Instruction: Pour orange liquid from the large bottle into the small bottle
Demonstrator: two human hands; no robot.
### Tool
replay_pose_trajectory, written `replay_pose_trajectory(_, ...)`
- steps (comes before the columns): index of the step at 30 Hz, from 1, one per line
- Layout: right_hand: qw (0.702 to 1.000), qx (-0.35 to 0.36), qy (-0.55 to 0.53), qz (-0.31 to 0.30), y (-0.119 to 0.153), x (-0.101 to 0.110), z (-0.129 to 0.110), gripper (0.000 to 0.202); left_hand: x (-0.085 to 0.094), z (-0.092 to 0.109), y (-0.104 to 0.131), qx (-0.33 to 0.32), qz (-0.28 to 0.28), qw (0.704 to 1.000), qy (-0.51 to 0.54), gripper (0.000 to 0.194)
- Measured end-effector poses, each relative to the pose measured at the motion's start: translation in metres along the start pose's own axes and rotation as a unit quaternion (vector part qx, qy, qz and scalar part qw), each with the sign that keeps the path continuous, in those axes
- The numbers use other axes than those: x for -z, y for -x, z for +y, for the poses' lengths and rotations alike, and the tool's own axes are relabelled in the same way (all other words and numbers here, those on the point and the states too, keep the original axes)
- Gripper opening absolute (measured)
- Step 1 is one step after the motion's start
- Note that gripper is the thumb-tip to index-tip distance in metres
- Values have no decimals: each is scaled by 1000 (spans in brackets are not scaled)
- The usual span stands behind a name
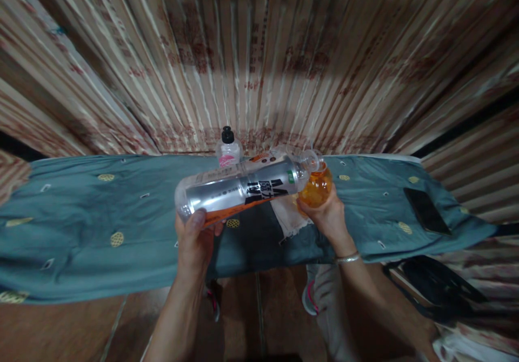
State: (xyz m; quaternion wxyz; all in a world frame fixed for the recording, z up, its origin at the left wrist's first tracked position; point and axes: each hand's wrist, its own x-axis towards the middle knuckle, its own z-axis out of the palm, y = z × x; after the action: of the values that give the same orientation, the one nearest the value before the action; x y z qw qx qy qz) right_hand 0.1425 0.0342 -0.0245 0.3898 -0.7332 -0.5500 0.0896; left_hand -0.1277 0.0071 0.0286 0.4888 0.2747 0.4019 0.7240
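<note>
My left hand (197,240) grips the lower end of a clear plastic drink bottle (243,186) with a silver and orange label. The bottle lies almost level in the air, its neck pointing right and tipped slightly up. My right hand (324,213) is wrapped round a smaller bottle of orange liquid (317,187). The large bottle's mouth overlaps the top of the orange one; whether they touch I cannot tell. Below them a whitish cloth (290,219) lies on the table, partly hidden by my right hand.
A clear squeeze bottle with a black cap (228,148) stands at the table's back edge. On the right of the green tablecloth (141,216) lies a black phone (427,210). A dark bag (438,281) sits low at the right. A pleated curtain (243,54) hangs behind.
</note>
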Motion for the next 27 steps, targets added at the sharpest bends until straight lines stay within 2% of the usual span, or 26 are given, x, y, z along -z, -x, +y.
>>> replay_pose_trajectory(12, 1000, 13, -5, 1, -1, -1, 3, 89, -1, 1, 1, -3, 2, 1000, 0, 59)
replay_pose_trajectory(27, 1000, 12, 0, 6, 0, -1, 3, 90, -2, 2, 0, -2, 0, 1000, 0, 61)
